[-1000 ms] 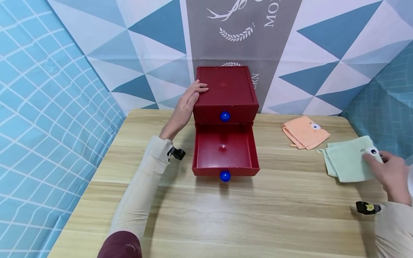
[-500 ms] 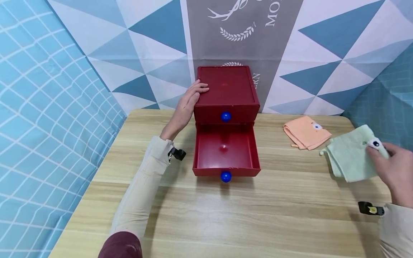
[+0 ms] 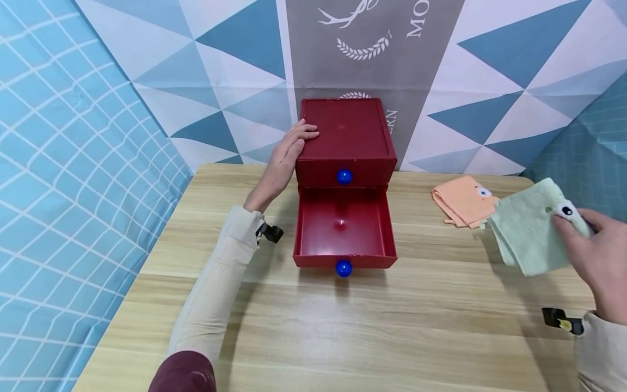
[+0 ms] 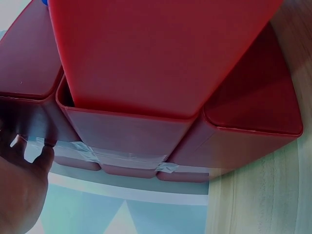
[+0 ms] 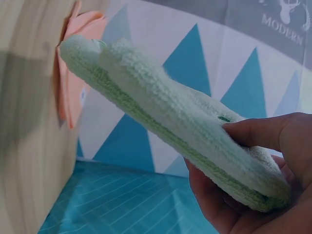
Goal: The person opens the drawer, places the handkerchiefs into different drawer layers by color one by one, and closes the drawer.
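My left hand rests on the upper left edge of a dark red drawer cabinet, its fingers extended over the top. Below the closed top drawer, the lower drawer is pulled out, bare inside, with a blue round knob. In the left wrist view, the hand is against the cabinet's side. My right hand pinches a folded pale green towel by its right edge, thumb on top and fingers beneath. The right wrist view shows this towel raised off the table, its folded layers edge-on.
A folded orange towel with an eye patch lies on the wooden table, right of the cabinet, and the green towel overlaps its corner in the head view. A patterned wall covering stands behind; blue tiled sheets hang at the sides.
The right hand has lifted the green towel off the table and brought it up toward the orange towel. The left hand and the drawer cabinet stay in place.
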A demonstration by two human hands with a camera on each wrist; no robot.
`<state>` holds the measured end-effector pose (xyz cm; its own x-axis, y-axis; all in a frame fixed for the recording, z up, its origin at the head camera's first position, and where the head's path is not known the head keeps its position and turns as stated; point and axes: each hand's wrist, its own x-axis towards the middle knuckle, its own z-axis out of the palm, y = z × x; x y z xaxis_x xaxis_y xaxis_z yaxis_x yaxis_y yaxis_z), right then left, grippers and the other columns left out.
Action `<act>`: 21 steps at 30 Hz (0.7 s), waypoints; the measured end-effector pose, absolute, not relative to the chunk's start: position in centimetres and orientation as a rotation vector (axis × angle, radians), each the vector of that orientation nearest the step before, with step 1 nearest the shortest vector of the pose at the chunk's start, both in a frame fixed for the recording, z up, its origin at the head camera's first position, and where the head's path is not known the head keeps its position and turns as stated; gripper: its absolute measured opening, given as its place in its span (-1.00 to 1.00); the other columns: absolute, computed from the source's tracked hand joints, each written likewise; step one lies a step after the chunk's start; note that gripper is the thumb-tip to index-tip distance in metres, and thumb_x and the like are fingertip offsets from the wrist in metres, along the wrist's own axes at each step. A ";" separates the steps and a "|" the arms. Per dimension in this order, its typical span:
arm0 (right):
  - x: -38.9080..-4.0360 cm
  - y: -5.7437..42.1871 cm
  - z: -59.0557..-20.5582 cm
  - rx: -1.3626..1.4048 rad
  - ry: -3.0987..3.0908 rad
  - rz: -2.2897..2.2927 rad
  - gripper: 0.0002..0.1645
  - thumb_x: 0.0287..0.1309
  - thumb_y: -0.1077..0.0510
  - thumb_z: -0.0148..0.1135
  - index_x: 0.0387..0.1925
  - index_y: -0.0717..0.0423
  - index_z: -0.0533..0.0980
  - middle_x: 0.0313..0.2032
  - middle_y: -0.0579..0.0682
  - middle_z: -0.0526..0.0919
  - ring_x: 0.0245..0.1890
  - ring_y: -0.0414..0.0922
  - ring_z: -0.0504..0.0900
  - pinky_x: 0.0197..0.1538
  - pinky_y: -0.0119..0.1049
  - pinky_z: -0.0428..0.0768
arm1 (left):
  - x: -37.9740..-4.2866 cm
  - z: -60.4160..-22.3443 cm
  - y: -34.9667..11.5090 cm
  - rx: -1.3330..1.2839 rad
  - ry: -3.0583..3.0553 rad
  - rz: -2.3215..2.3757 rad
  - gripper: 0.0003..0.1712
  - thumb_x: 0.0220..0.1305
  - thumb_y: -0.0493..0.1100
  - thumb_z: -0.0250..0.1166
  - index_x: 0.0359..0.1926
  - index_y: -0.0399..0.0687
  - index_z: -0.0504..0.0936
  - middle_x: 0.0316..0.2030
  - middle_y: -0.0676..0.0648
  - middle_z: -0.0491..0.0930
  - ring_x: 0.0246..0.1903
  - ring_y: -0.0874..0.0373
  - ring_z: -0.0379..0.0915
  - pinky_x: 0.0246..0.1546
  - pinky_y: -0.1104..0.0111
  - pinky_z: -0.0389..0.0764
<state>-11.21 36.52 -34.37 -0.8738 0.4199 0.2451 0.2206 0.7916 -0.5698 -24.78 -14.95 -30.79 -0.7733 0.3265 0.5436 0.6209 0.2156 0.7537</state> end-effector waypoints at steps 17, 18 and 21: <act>-9.9 32.8 -31.5 -0.311 -2.514 0.728 -0.58 0.30 0.11 0.26 0.02 0.38 0.60 -0.24 0.28 0.65 -0.59 -0.74 0.15 -0.57 -0.70 0.18 | -24.7 -30.8 -14.8 -0.885 -2.224 -1.577 -0.52 0.54 -0.28 -0.21 0.25 -0.46 0.46 0.34 -0.33 0.33 0.52 -0.02 -0.10 0.46 0.41 -0.05; -9.8 32.5 -31.3 -0.296 -2.509 0.726 -0.59 0.29 0.12 0.27 0.02 0.37 0.60 -0.25 0.28 0.66 -0.59 -0.74 0.16 -0.57 -0.71 0.18 | -24.7 -30.8 -14.8 -0.885 -2.223 -1.576 -0.52 0.54 -0.28 -0.21 0.25 -0.46 0.46 0.34 -0.33 0.33 0.52 -0.02 -0.10 0.46 0.41 -0.05; -9.5 31.7 -30.9 -0.257 -2.504 0.707 -0.60 0.28 0.12 0.29 0.01 0.35 0.62 -0.27 0.27 0.67 -0.59 -0.76 0.15 -0.55 -0.71 0.18 | -24.8 -30.8 -14.8 -0.892 -2.217 -1.576 -0.53 0.54 -0.29 -0.21 0.25 -0.46 0.46 0.34 -0.33 0.33 0.52 -0.04 -0.11 0.46 0.40 -0.05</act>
<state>-9.46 31.74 -30.90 -0.8462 0.3118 0.4321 0.0396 0.8455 -0.5326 -24.76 -14.78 -30.83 -0.7706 0.3217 0.5501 0.6253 0.2151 0.7502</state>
